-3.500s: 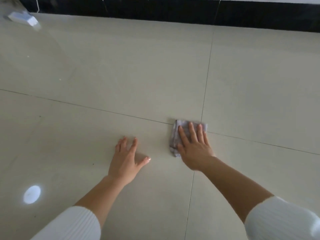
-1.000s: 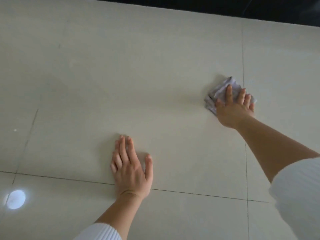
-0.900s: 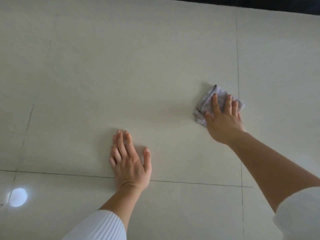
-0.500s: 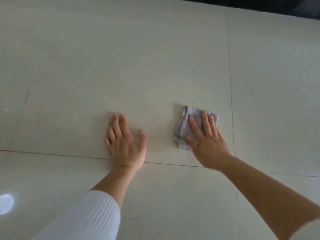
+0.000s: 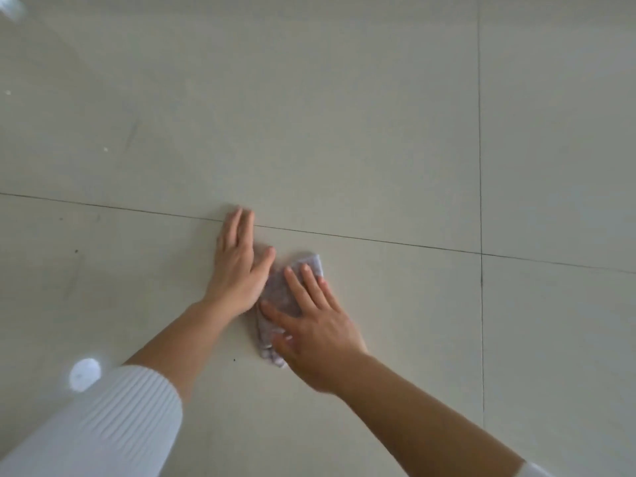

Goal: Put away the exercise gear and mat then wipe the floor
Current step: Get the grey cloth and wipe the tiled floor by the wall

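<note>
**Right hand flat on the cloth, left hand braced beside it**

The right hand's fingers [image 5: 298, 288] lie straight and spread across a grey cloth [image 5: 278, 295], pressing it to the floor [image 5: 344, 132]; the thumb reaches over the cloth's near left part. The right hand [image 5: 318, 330] covers much of the cloth, so only its far corner, a patch between thumb and forefinger, and its near end show. Nothing is gripped.

The left hand's fingers [image 5: 241, 228] are straight and held close together, flat on the tile, their tips crossing a dark grout line [image 5: 378, 239]. The left hand [image 5: 237, 273] holds nothing; its thumb points toward the cloth, and its palm edge is right against the cloth's left side, though contact is hard to judge.

A white ribbed sleeve [image 5: 103, 425] covers the left forearm; the right sleeve is cut off at the lower right corner.

The cream tiles carry a second grout line [image 5: 480, 132] running away on the right, a round bright reflection [image 5: 84, 375] near the left sleeve, and a few tiny dark specks [image 5: 76, 251]. A pale blurred shape [image 5: 10, 5] at the top left corner is cut off and cannot be made out.
</note>
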`<state>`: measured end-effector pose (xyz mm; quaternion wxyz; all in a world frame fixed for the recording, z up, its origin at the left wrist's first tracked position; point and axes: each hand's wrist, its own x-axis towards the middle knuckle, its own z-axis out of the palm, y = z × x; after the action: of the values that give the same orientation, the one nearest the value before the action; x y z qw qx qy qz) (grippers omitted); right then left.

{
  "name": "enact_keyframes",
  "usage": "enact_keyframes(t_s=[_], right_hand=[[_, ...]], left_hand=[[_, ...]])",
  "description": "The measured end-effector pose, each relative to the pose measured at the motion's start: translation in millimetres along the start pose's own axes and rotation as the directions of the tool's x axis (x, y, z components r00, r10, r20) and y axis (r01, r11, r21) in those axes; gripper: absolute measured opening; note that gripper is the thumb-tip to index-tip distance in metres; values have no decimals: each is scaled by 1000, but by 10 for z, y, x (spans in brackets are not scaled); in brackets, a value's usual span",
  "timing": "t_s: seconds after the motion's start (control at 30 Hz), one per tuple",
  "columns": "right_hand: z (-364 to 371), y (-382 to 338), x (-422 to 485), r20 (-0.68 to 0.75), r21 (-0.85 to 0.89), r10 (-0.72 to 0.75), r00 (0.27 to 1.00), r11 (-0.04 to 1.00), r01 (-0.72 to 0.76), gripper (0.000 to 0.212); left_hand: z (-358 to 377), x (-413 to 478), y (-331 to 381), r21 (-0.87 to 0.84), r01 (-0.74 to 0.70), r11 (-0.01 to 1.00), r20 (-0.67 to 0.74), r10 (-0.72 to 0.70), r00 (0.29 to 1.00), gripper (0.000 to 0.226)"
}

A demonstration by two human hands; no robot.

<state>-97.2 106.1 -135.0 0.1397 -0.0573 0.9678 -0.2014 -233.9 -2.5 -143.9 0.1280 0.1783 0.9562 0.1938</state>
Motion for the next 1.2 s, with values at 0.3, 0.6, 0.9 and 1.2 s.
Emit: enact_keyframes(t_s=[0.3, 0.6, 0.9, 1.2], right_hand=[[-149, 1135, -1025, -364, 9, 286, 886, 953, -303, 43], [-158, 734, -931, -404, 435, 675, 617, 735, -520, 35], [459, -205, -804, -307, 104, -48, 951, 991, 84, 29], [-154, 1124, -835, -470, 164, 594, 654, 786, -596, 43]], left_hand=[[-162, -644, 152, 243, 57, 968, 253, -120, 960, 69], [-742, -1195, -297, 580, -128, 805, 529, -253, 810, 64], [-607, -880, -390, 496, -68, 866, 417, -168, 893, 68], [-569, -830, -938, 382, 41, 923, 228, -137, 964, 80]])
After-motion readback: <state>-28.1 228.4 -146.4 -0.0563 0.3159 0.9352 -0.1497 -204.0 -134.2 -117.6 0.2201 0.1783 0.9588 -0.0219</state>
